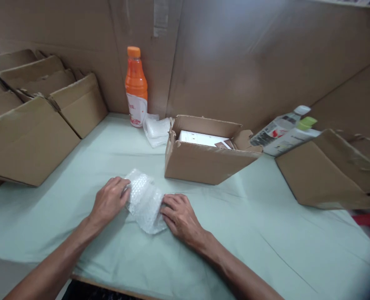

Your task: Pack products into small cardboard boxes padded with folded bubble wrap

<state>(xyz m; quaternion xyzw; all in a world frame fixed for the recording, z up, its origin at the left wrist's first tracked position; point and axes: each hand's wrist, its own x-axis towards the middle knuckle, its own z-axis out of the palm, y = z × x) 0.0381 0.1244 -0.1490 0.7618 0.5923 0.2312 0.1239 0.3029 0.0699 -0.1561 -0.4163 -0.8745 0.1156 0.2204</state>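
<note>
A crumpled piece of clear bubble wrap (145, 201) lies on the pale green cloth between my two hands. My left hand (110, 199) pinches its left edge, thumb and fingers closed together. At the right edge my right hand (179, 216) grips the wrap with bent fingers. Whether anything is inside the wrap I cannot tell. Just beyond stands an open cardboard box (200, 164) with a white box (200, 138) inside it. Behind the wrap, another folded piece of bubble wrap (156, 130) rests beside an orange bottle (136, 87).
Several open cardboard boxes (28, 137) stand at the left. Another cardboard box (325, 175) is at the right, next to a clear bottle (277, 127) and a white bottle with a green cap (289, 139), both tilted. A tall cardboard wall (235, 62) closes off the back of the cloth-covered table (250, 250).
</note>
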